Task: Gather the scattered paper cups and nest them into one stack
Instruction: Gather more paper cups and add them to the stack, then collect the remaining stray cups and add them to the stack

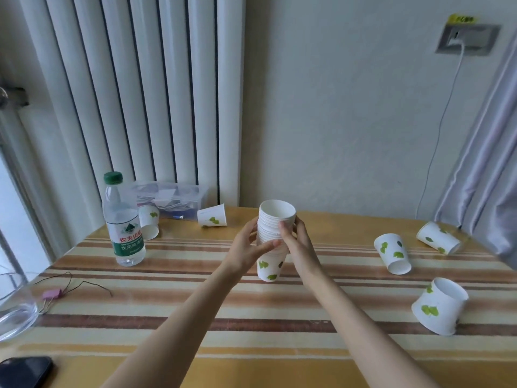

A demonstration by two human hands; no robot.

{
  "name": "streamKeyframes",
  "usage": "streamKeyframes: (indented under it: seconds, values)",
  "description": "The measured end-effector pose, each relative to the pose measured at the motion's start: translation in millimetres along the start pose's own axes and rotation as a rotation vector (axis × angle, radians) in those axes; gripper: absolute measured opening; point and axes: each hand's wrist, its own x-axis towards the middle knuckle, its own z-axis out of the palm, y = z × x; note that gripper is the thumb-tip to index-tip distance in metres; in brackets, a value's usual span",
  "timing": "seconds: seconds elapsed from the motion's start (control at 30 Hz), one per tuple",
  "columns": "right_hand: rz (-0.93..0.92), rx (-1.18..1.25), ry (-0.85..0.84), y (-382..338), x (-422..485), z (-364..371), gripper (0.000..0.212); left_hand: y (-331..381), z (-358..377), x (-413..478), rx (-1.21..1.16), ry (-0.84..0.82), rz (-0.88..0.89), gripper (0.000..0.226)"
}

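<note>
Both hands — left hand (246,245) and right hand (296,242) — are wrapped around the upright stack (272,242) mid-table. Three loose cups (393,257) lie tipped off to the right, nearer the right hand; two more (212,215) sit back-left by the bottle (123,219).

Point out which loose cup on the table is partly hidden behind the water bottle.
The cup at far left, just behind the water bottle. The other loose cups are in full view: one by the plastic box, three at right.
</note>
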Motion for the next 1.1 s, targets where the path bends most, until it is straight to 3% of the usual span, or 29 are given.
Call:
streamKeyframes:
  seconds: [0.2, 0.3, 0.37, 0.43, 0.47, 0.53, 0.63, 0.7, 0.77, 0.93, 1.1]
  values:
    - [0.035, -0.013, 0.005, 25.5, 5.0, -19.3, 0.035, -13.8, 22.3, 6.2, -0.018, -0.033, -0.035, 0.068]
    - [0.074, -0.016, -0.005, 33.2, 0.5, -18.8, 0.057, -12.9, 11.4, -2.1, -0.004, -0.041, -0.066, 0.074]
    - [0.012, -0.119, 0.133, 35.1, -15.4, -17.6, 0.069, -12.1, -8.1, -13.1, 0.052, 0.017, -0.14, 0.081]
    - [-0.237, -0.295, 0.297, 36.5, -42.2, -15.6, 0.05, -15.3, -34.1, -27.7, 0.123, 0.073, -0.154, 0.071]
    - [-0.342, -0.366, 0.301, 39.0, -54.6, -11.2, 0.038, -18.4, -48.2, -35.1, 0.148, 0.114, -0.15, 0.063]
    - [-0.422, -0.451, 0.146, 45.8, -67.4, 6.6, 0.021, -25.6, -74.8, -47.4, 0.2, 0.225, -0.15, 0.054]
    - [-0.277, -0.445, -0.097, 54.6, -53.4, 48.4, 0.013, -36.6, -102.6, -54.7, 0.313, 0.333, -0.172, 0.056]
    - [-0.151, -0.408, -0.128, 61.2, -27.7, 79.3, 0.014, -43.8, -113.2, -52.5, 0.399, 0.368, -0.164, 0.059]
    - [-0.076, -0.388, -0.084, 68.5, 4.3, 107.6, 0.022, -52.8, -123.0, -41.9, 0.491, 0.393, -0.137, 0.062]
    - [0.067, -0.259, 0.229, 79.4, 88.0, 148.2, 0.031, -72.6, -142.8, 13.6, 0.615, 0.48, -0.1, 0.068]
    - [0.089, -0.318, 0.257, 106.5, 146.0, 160.9, 0.039, -90.7, -163.6, 62.0, 0.798, 0.681, -0.19, 0.074]
